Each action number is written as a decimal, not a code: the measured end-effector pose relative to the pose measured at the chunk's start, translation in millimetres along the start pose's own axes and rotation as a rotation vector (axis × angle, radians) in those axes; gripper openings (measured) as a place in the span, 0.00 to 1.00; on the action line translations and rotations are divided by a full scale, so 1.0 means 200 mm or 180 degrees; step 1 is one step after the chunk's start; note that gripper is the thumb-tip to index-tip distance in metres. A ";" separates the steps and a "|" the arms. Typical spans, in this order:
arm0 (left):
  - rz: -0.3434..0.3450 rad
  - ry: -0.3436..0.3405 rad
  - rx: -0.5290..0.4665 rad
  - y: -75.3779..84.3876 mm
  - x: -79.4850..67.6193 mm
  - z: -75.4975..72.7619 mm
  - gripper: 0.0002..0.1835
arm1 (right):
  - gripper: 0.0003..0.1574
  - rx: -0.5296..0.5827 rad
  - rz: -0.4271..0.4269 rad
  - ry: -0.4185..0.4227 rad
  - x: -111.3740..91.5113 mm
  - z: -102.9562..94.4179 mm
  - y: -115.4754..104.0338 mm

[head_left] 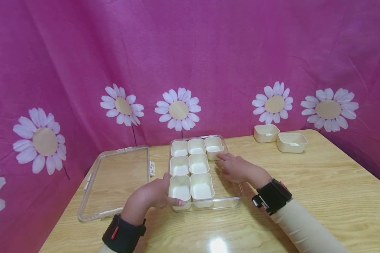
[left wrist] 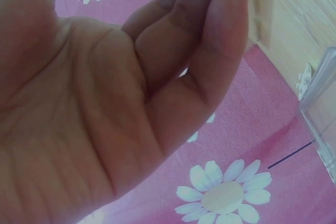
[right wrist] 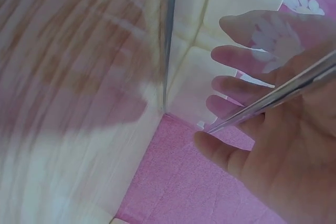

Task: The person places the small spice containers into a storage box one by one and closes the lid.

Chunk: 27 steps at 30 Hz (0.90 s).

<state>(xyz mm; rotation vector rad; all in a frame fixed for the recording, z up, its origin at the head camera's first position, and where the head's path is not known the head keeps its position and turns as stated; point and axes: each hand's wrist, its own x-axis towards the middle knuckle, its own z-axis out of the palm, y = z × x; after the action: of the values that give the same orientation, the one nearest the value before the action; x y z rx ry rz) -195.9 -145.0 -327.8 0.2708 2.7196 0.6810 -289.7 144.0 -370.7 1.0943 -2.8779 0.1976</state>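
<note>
A clear plastic box (head_left: 206,203) stands on the table with several cream bins (head_left: 202,186) in its left and middle columns. One more cream bin (head_left: 214,146) sits at its back right. My left hand (head_left: 155,193) rests against the box's front left corner, thumb along the front wall; the left wrist view shows its palm, fingers loosely bent. Inside the box's right side, my right hand (head_left: 235,168) reaches toward the back right bin, its fingertips at that bin's near side. Spread fingers (right wrist: 236,90) appear in the right wrist view, with nothing held between them.
Left of the box lies a clear lid (head_left: 95,168) with white clips, flat on the wooden table (head_left: 320,196). Two cream bins (head_left: 292,142) (head_left: 266,133) stand at the back right. Behind the table hangs a magenta cloth (head_left: 209,63) with white daisies.
</note>
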 end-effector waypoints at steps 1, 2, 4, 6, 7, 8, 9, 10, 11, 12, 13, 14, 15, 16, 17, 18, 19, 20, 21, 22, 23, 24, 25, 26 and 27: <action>-0.0001 0.0001 0.0005 0.00 0.00 0.00 0.51 | 0.21 0.0010 -0.0010 -0.0001 0.00 0.00 0.00; 0.0002 0.0004 0.0012 0.00 0.00 0.00 0.51 | 0.21 0.0024 -0.0020 0.0000 0.00 0.00 0.01; 0.0014 0.0013 0.0014 0.00 0.00 0.00 0.50 | 0.21 0.0042 -0.0047 0.0014 0.00 0.00 0.01; 0.0016 0.0018 0.0023 0.00 0.00 0.00 0.50 | 0.19 0.0056 -0.0089 0.0051 0.00 -0.01 0.02; 0.0013 0.0020 0.0023 0.00 0.00 0.00 0.50 | 0.18 0.0064 -0.0107 0.0071 0.00 -0.01 0.02; 0.0009 0.0019 0.0023 0.00 0.00 0.00 0.50 | 0.16 0.0064 -0.0128 0.0093 0.00 -0.01 0.03; 0.0002 0.0018 0.0025 0.00 0.00 0.00 0.50 | 0.16 0.0056 -0.0147 0.0116 0.00 -0.01 0.03; -0.0008 0.0016 0.0030 0.00 0.00 0.00 0.50 | 0.15 0.0060 -0.0152 0.0129 0.00 -0.01 0.03; -0.0018 0.0014 0.0033 0.00 0.00 0.00 0.51 | 0.14 0.0063 -0.0148 0.0140 0.00 -0.02 0.03; -0.0025 0.0014 0.0035 0.00 0.00 0.00 0.51 | 0.13 0.0076 -0.0125 0.0140 0.00 -0.02 0.03; -0.0027 0.0012 0.0041 0.00 0.00 0.00 0.50 | 0.13 0.0080 -0.0107 0.0144 0.00 -0.02 0.03; -0.0026 0.0011 0.0048 0.00 0.00 0.00 0.50 | 0.14 0.0099 -0.0079 0.0146 -0.01 -0.03 0.04; -0.0029 0.0007 0.0050 0.00 0.00 0.00 0.50 | 0.15 0.0123 -0.0051 0.0149 -0.01 -0.03 0.04; -0.0033 0.0001 0.0049 0.00 0.00 0.00 0.50 | 0.15 0.0144 -0.0035 0.0157 -0.01 -0.04 0.04; -0.0031 -0.0001 0.0045 0.00 0.00 0.00 0.50 | 0.16 0.0173 -0.0018 0.0168 -0.02 -0.04 0.04; -0.0029 -0.0003 0.0052 0.00 0.00 0.00 0.50 | 0.16 0.0212 -0.0001 0.0178 -0.02 -0.05 0.05; -0.0027 -0.0007 0.0050 0.00 0.00 0.00 0.50 | 0.17 0.0239 -0.0001 0.0200 -0.02 -0.05 0.05; -0.0022 -0.0008 0.0044 0.00 0.00 0.00 0.50 | 0.17 0.0265 -0.0006 0.0225 -0.03 -0.06 0.06; -0.0022 -0.0009 0.0032 0.00 0.00 0.00 0.50 | 0.17 0.0277 -0.0016 0.0254 -0.03 -0.06 0.06; -0.0014 -0.0007 0.0030 0.00 0.00 0.00 0.50 | 0.17 0.0281 -0.0041 0.0295 -0.03 -0.06 0.07; -0.0006 -0.0004 0.0026 0.00 0.00 0.00 0.49 | 0.17 0.0297 -0.0041 0.0325 -0.03 -0.06 0.07; -0.0007 -0.0006 0.0028 0.00 0.00 0.00 0.49 | 0.16 0.0293 -0.0052 0.0363 -0.03 -0.06 0.08; 0.0004 -0.0004 0.0021 0.00 0.00 0.00 0.49 | 0.16 0.0278 -0.0075 0.0408 -0.04 -0.07 0.09; 0.0004 -0.0005 0.0013 0.00 0.00 0.00 0.49 | 0.15 0.0271 -0.0086 0.0441 -0.04 -0.07 0.10; 0.0005 -0.0004 0.0004 0.00 0.00 0.00 0.49 | 0.14 0.0265 -0.0110 0.0476 -0.04 -0.07 0.10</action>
<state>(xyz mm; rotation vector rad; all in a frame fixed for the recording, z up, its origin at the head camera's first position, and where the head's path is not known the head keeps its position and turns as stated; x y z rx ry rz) -195.7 -144.7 -327.9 0.2735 2.7192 0.6794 -298.0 165.9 -359.9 1.0911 -2.7391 0.3833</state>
